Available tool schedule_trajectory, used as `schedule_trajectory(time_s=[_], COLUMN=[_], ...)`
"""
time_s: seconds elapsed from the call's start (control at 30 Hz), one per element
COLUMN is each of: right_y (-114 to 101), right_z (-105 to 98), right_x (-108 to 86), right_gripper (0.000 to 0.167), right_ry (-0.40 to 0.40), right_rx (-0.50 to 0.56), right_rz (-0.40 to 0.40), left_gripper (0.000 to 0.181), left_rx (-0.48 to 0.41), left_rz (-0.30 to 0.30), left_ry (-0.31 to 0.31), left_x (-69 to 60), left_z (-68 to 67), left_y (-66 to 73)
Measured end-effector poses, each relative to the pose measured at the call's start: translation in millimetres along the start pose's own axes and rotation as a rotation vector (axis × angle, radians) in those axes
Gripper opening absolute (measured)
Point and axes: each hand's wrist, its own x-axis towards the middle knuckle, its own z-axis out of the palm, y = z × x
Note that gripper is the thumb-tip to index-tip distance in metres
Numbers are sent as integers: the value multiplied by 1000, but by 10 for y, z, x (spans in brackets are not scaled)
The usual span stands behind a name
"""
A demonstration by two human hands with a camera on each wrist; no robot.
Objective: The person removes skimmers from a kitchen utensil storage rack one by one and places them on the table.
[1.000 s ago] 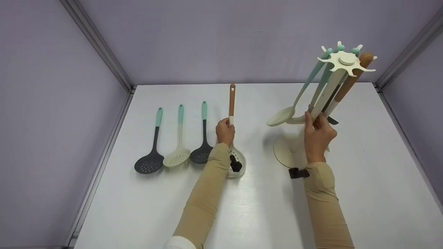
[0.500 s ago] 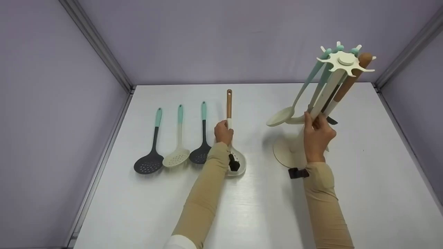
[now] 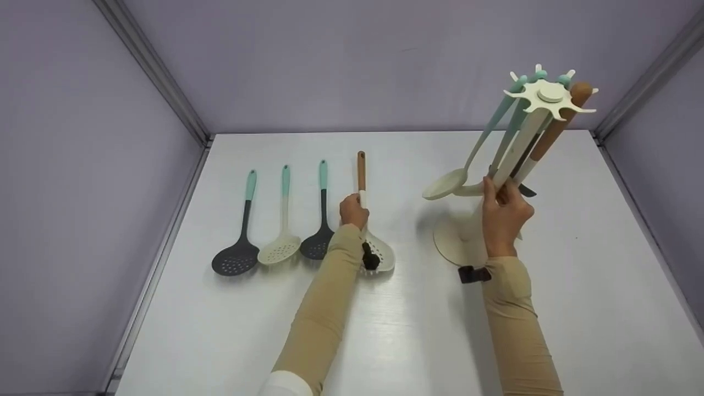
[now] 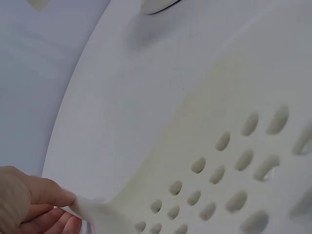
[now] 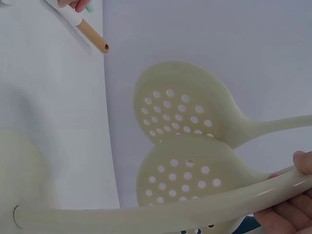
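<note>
My left hand [image 3: 353, 212] pinches the white neck of a skimmer [image 3: 361, 171] with a brown handle. Its pale holed bowl [image 4: 195, 117] fills much of the left wrist view; my forearm partly covers it in the head view. Whether the bowl touches the table I cannot tell. My right hand [image 3: 505, 220] grips the cream pole [image 5: 146, 217] of a rotating-style utensil stand [image 3: 550, 92]. Several utensils hang from its hooked top, with mint handles and one brown handle [image 3: 555, 129]. Two pale skimmers [image 5: 173, 92] show up close in the right wrist view.
Left of my left hand lie a black skimmer [image 3: 236, 258], a cream skimmer [image 3: 280, 248] and another black skimmer [image 3: 318, 243], all mint-handled. The stand's round base [image 3: 448, 239] sits on the white table [image 3: 407, 330]. Grey-purple walls [image 3: 352, 66] enclose the back and sides.
My left hand has drawn the brown-handled skimmer slightly left, its handle end shifting toward me; its bowl has turned a little to the right. My right hand stays on the pole.
</note>
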Motion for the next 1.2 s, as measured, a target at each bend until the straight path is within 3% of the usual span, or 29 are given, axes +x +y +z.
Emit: schedule_trajectory(time_s=[0.17, 0.3, 0.33, 0.37, 0.5, 0.53, 0.57, 0.6, 0.63, 0.7, 0.77, 0.83, 0.9, 1.0, 1.07, 1.1, 1.2], right_y=[7, 3, -2, -6, -13, -17, -15, -15, -17, -20, -16, -15, -13, -14, -16, -16, -22], right_z=[2, 1, 1, 1, 7, 8, 7, 8, 8, 10, 12, 15, 17, 13, 13, 13, 19], right_x=[7, 13, 13, 14, 9, 6, 4, 2, -1, -5, -6, -8, -10, -12, -11, -11, -18], right_gripper=[26, 27, 28, 28, 29, 29, 29, 28, 28, 28, 28, 28, 28, 27, 27, 27, 27], right_ry=[13, 5, 3, 0, -8, -9, -9, -8, -7, -9, -11, -14, -15, -7, 1, 6, 21], right_rx=[12, 28, 30, 30, 28, 26, 22, 15, 8, -3, -12, -10, -5, 18, 36, 43, 37], right_rz=[-16, -17, -10, -6, 17, 18, 19, 21, 22, 23, 23, 24, 28, 26, 24, 22, 27], left_gripper=[29, 18, 13, 14, 12, 17, 9, 8, 7, 13, 30, 38, 41, 41, 39, 38, 37], left_rx=[30, 68, 80, 99, 178, 191, 205, 205, 208, 215, 244, 254, 262, 221, 220, 223, 183], left_rz=[12, -25, -24, -20, 22, 34, 29, 24, 20, -13, -10, -5, -3, 29, 76, 110, 134], left_ry=[-26, -106, -120, -134, -133, -138, -143, -155, -163, -201, -189, -195, -217, -245, -235, -224, -247], left_x=[29, 38, 159, 173, 806, 1041, 1090, 1242, 1255, 1162, 984, 879, 804, 766, 670, 599, 262], left_z=[13, -36, 52, 36, 525, 712, 742, 876, 883, 795, 666, 582, 519, 485, 433, 392, 139], left_y=[-16, 25, -93, -106, -776, -1032, -1082, -1236, -1253, -1139, -945, -839, -758, -745, -653, -583, -213])
